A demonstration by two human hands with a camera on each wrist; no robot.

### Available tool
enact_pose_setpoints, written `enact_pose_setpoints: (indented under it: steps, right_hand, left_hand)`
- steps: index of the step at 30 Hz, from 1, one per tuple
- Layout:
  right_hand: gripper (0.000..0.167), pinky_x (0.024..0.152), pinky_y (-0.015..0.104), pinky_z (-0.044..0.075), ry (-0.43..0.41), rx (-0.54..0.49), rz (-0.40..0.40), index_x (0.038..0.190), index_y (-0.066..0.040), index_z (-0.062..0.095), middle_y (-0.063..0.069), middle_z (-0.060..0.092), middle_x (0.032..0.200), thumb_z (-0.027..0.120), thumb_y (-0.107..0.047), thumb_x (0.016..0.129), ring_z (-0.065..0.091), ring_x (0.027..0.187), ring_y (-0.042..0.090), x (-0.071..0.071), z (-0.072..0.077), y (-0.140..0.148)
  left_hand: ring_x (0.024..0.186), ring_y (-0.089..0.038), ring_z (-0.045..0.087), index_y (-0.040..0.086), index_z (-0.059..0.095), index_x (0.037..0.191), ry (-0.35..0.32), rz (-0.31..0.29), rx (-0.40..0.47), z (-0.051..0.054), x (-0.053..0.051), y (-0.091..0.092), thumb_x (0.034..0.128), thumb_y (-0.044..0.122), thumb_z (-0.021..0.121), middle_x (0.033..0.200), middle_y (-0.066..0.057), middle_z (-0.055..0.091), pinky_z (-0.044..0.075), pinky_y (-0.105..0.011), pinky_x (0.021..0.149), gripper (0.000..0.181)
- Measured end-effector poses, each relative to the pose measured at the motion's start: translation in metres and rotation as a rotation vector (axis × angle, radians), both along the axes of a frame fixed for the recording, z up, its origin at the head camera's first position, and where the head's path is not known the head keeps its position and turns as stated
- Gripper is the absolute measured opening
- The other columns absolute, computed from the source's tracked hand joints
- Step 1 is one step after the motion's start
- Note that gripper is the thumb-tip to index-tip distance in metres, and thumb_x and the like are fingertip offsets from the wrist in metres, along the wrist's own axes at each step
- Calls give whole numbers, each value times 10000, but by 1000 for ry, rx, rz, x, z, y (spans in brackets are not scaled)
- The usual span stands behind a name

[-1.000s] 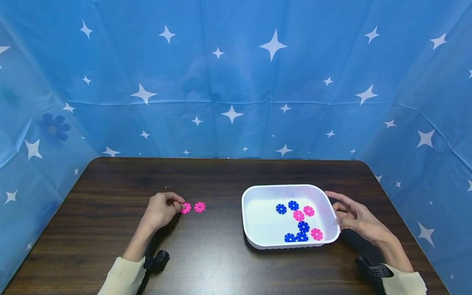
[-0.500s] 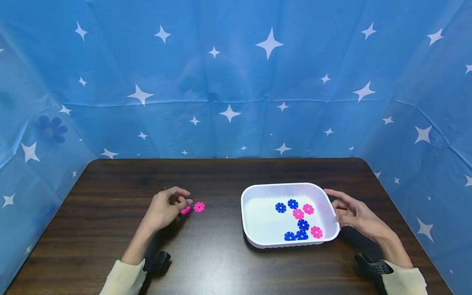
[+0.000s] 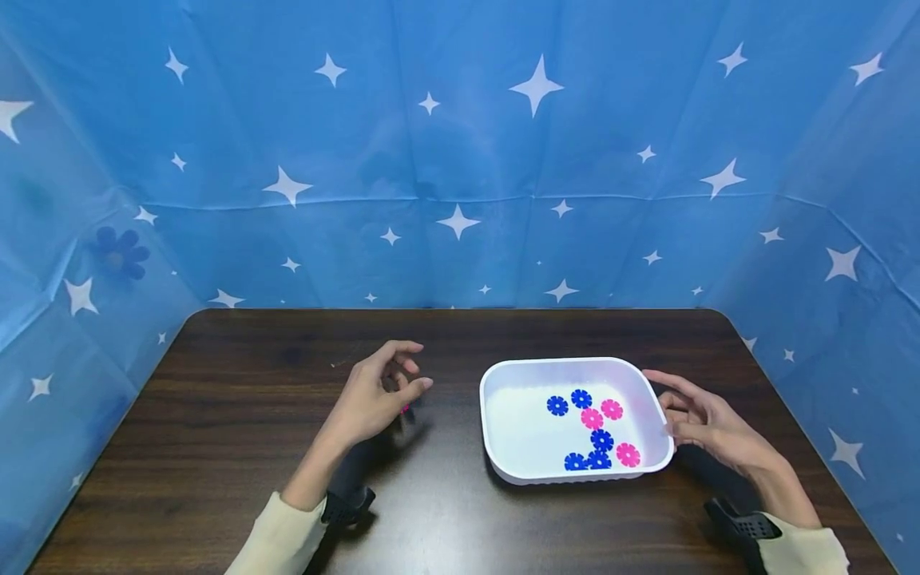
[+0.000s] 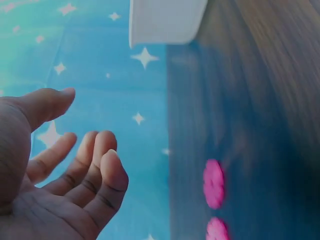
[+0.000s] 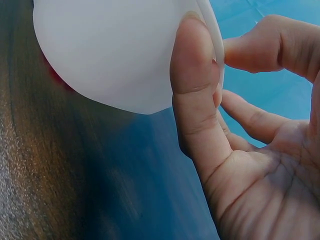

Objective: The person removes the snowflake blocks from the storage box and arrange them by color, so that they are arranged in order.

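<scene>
The left hand (image 3: 374,395) (image 4: 70,185) is raised over the table with thumb and fingers apart and nothing between them. Two pink discs (image 4: 214,184) lie on the wood beside it in the left wrist view; in the head view the hand covers nearly all of them, one pink bit (image 3: 406,408) showing. The right hand (image 3: 726,435) (image 5: 250,145) holds the right rim of a white tray (image 3: 517,481) (image 5: 115,55), thumb on one side and fingers on the other. Inside the tray lie several blue discs (image 3: 557,406) and pink discs (image 3: 628,455).
The dark wooden table (image 3: 431,519) (image 4: 250,65) ends at a blue curtain (image 3: 460,144) with white stars behind it and at both sides. A black band (image 3: 348,507) is on the left wrist, another (image 3: 743,523) on the right.
The left hand has moved right and up from beside the pink discs, and its thumb and fingers have spread. The right hand stays at the tray's rim.
</scene>
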State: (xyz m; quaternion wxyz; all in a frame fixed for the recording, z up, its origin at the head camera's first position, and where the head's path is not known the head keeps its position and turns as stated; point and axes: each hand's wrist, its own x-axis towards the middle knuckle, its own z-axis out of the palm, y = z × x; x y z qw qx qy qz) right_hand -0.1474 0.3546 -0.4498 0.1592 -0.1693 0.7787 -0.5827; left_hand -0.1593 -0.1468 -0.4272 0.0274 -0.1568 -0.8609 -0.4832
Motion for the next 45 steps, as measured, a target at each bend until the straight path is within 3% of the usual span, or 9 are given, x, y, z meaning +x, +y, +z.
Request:
enact_pose_setpoints:
  steps: [4, 9, 15, 23, 30, 36, 41, 45]
  right_hand:
    - [707, 713, 393, 636, 5, -23, 15, 1580, -47, 288, 123, 631, 1110, 607, 45, 955, 721, 869, 214, 0, -1, 2]
    - [709, 733, 407, 636, 7, -46, 32, 1585, -53, 283, 104, 634, 1125, 594, 61, 958, 726, 883, 208, 0, -1, 4]
    - [715, 743, 408, 635, 14, -9, 0, 1583, -40, 283, 97, 628, 1119, 619, 31, 956, 721, 886, 211, -2, 0, 2]
    - [716, 733, 390, 636, 4, 5, -17, 1582, -44, 288, 88, 630, 1112, 623, 27, 954, 719, 880, 200, -1, 1, 1]
    - [722, 732, 395, 636, -2, -14, -3, 1581, -37, 282, 94, 628, 1107, 620, 43, 948, 723, 874, 195, -1, 0, 1]
    - [718, 724, 405, 636, -8, -33, 23, 1589, -49, 272, 93, 631, 1104, 599, 54, 958, 727, 869, 194, -1, -2, 2]
    - [735, 709, 414, 636, -16, -42, 20, 1585, -33, 264, 113, 620, 1100, 606, 73, 943, 725, 861, 185, -1, -3, 1]
    - [751, 711, 405, 636, -16, -26, 0, 1582, -23, 264, 113, 617, 1103, 624, 71, 930, 725, 866, 184, 0, -2, -1]
  left_hand:
    - [775, -161, 631, 191, 591, 1359, 48, -50, 16, 7, -1, 18, 932, 197, 768, 1028, -46, 644, 504, -258, 665, 463]
    - [770, -157, 625, 198, 589, 1363, 56, -120, 47, 15, -3, 38, 919, 180, 780, 1025, -4, 632, 504, -253, 663, 483]
    - [796, -135, 627, 190, 585, 1360, 66, -199, 29, 18, -6, 61, 907, 172, 793, 1036, -44, 643, 510, -242, 657, 499]
    - [863, -199, 641, 193, 588, 1364, 20, -295, -25, 15, -8, 90, 896, 203, 808, 1011, 35, 623, 525, -244, 667, 517]
    - [935, -229, 656, 163, 589, 1367, -42, -381, -72, 10, -11, 113, 892, 209, 811, 1040, -17, 653, 532, -230, 703, 526]
    - [900, -127, 650, 152, 596, 1360, -111, -466, -157, 3, -12, 135, 877, 251, 825, 1120, -103, 686, 524, -201, 708, 543]
    - [835, -68, 643, 105, 609, 1353, -107, -550, -231, -4, -11, 151, 869, 227, 834, 1099, -107, 698, 510, -175, 736, 547]
    - [783, -42, 613, 107, 616, 1345, -115, -581, -309, -8, -12, 163, 852, 225, 852, 1030, -70, 692, 497, -157, 719, 559]
